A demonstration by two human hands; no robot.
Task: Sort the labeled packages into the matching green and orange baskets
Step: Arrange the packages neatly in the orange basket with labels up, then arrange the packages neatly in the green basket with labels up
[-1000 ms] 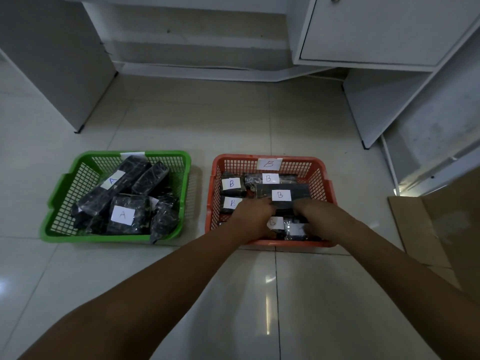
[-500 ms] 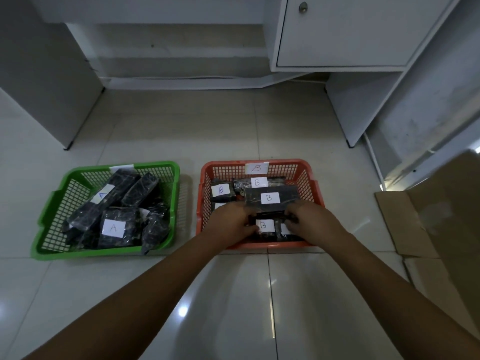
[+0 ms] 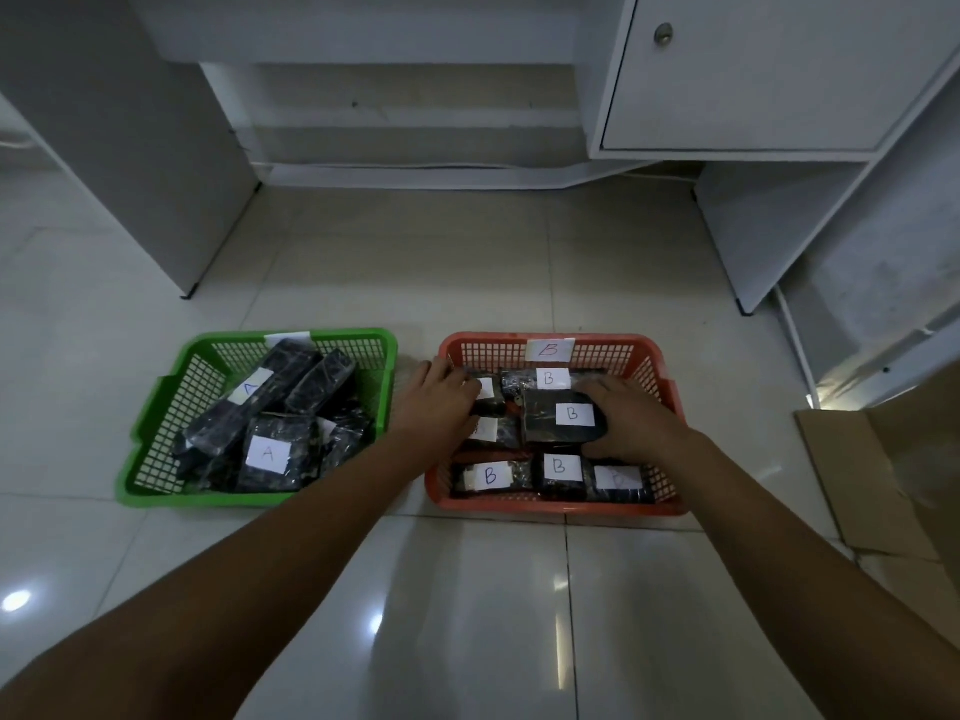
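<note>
The orange basket [image 3: 550, 507], tagged B on its back wall, holds several black wrapped packages with white B labels. My right hand [image 3: 631, 420] grips the right end of the large B package [image 3: 550, 415] lying on top in the middle. My left hand [image 3: 439, 405] lies over the basket's left side, its fingers resting on a small package [image 3: 491, 402] at the back left and its thumb by the rim. That package's label is partly hidden. The green basket [image 3: 156, 407] on the left holds several black packages, one showing an A label [image 3: 267, 453].
Both baskets stand on a glossy white tile floor. White cabinet panels and a cupboard door [image 3: 753, 70] rise behind them. Flattened cardboard [image 3: 883, 485] lies on the floor to the right of the orange basket.
Both hands moved from the front row of the orange basket toward its middle and back. The front B packages are now uncovered. My right hand now holds the large B package.
</note>
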